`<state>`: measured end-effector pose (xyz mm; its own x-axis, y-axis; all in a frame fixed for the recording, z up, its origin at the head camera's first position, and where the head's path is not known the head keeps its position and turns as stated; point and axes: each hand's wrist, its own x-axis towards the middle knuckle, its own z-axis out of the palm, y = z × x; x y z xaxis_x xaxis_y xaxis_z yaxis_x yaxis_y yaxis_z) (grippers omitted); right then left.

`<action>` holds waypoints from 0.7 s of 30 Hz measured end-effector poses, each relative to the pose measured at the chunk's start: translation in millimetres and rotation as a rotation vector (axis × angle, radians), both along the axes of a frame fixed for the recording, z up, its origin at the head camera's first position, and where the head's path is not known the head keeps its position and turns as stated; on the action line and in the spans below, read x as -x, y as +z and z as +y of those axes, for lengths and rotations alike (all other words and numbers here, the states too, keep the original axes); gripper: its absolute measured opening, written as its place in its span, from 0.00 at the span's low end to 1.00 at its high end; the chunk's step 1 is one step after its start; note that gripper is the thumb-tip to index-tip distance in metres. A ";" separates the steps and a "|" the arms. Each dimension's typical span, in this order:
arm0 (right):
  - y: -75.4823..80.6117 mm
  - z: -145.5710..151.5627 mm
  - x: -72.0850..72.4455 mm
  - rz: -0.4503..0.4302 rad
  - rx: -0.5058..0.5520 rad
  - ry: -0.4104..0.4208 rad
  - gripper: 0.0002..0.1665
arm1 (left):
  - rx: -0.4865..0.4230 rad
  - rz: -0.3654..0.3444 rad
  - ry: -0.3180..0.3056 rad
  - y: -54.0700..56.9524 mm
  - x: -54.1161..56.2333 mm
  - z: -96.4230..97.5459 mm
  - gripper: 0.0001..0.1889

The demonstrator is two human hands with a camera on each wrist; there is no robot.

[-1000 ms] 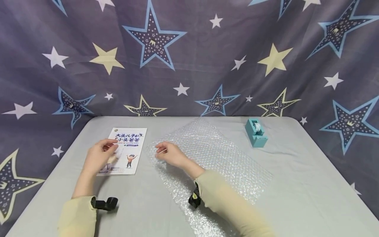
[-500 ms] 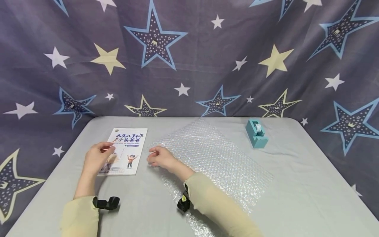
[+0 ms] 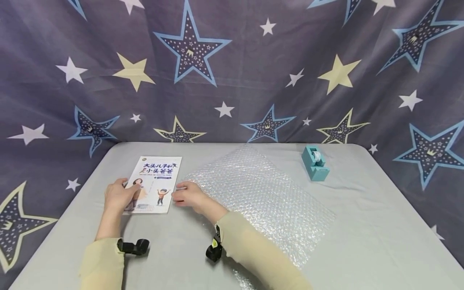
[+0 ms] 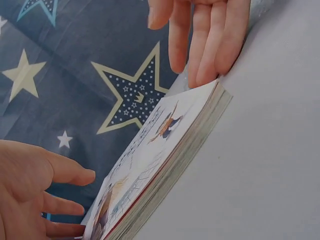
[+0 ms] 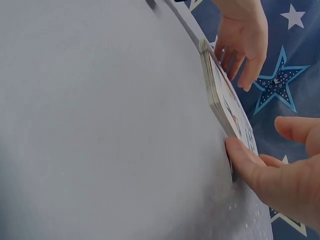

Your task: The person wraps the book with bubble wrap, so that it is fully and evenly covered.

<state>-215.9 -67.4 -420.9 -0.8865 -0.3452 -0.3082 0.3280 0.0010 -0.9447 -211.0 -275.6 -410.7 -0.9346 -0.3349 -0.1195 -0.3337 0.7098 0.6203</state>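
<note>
A white paperback book (image 3: pixel 154 191) with a cartoon cover and blue Chinese title lies flat on the left of the table. My left hand (image 3: pixel 119 195) is at its left edge, thumb reaching over the cover and fingers down beside the side. In the left wrist view the fingers of that left hand (image 4: pixel 37 192) are spread and nearly straight. My right hand (image 3: pixel 190 196) is at the book's right edge. Its fingers (image 5: pixel 245 160) extend along that edge in the right wrist view, the thumb raised apart from the cover. The book's thick page block (image 4: pixel 172 170) faces the left wrist camera.
A sheet of clear bubble wrap (image 3: pixel 261 193) lies across the table's middle, partly under my right forearm. At the back right stands a teal tape dispenser (image 3: pixel 315 164) with a roll in it. A star-patterned curtain (image 3: pixel 232 72) hangs behind the table (image 3: pixel 369 225).
My right hand has moved left from over the bubble wrap to the book's right edge. The left hand has lowered slightly to the left edge. The book stays in place.
</note>
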 end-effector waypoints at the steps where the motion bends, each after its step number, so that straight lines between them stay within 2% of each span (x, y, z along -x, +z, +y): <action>1: 0.4 -0.8 -0.3 -0.009 0.011 -0.008 0.26 | -0.009 -0.023 -0.006 0.4 -0.1 -0.2 0.35; 4: 0.7 -2.1 -0.8 -0.033 0.051 -0.030 0.28 | -0.027 -0.070 -0.040 2.9 -0.1 1.0 0.37; 8: 0.0 -4.9 -1.9 -0.068 0.103 -0.082 0.27 | -0.011 -0.086 -0.079 7.1 1.0 2.0 0.37; 12: -2.1 -8.9 -3.6 -0.111 0.136 -0.130 0.24 | -0.003 -0.093 -0.088 9.5 0.6 -1.5 0.37; 21: -4.5 -11.8 -5.6 -0.129 0.154 -0.146 0.22 | 0.027 -0.111 -0.071 7.8 -2.5 -13.6 0.37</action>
